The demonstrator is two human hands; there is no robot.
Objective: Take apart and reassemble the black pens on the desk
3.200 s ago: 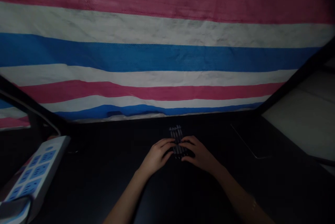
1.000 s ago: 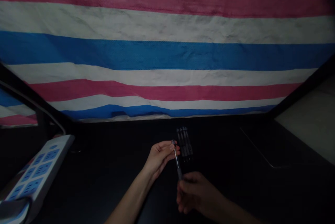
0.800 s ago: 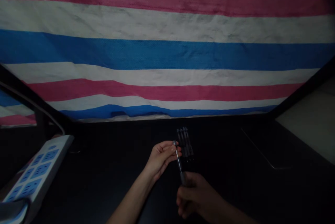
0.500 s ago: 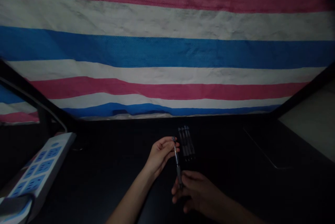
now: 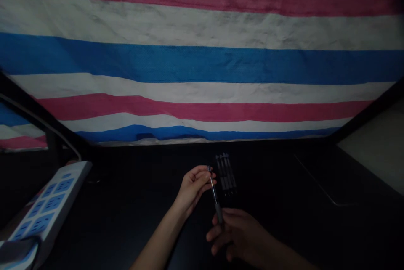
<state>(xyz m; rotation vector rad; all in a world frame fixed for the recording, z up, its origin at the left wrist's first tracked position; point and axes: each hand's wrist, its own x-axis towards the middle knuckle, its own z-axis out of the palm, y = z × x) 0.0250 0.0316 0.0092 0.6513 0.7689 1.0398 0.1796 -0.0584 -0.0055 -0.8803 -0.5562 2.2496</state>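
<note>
Above a dark table, both my hands hold one pen (image 5: pixel 214 192). My left hand (image 5: pixel 193 188) pinches its far end between thumb and fingers. My right hand (image 5: pixel 236 234) grips the near end, with its fingers curled round the tip part. A row of several dark pens (image 5: pixel 226 174) lies side by side on the table (image 5: pixel 132 211) just beyond and to the right of the held pen, touched by neither hand.
A white power strip with blue sockets (image 5: pixel 47 209) lies at the left edge. A red, white and blue striped sheet (image 5: pixel 202 64) hangs behind the table. A dark flat slab (image 5: pixel 318 177) rests at the right, next to a pale surface (image 5: pixel 375 156).
Both hands rested on the row of pens 3.2 s ago; now one pen is lifted out and held at both ends. Over the last second my right hand shifted slightly along its near end.
</note>
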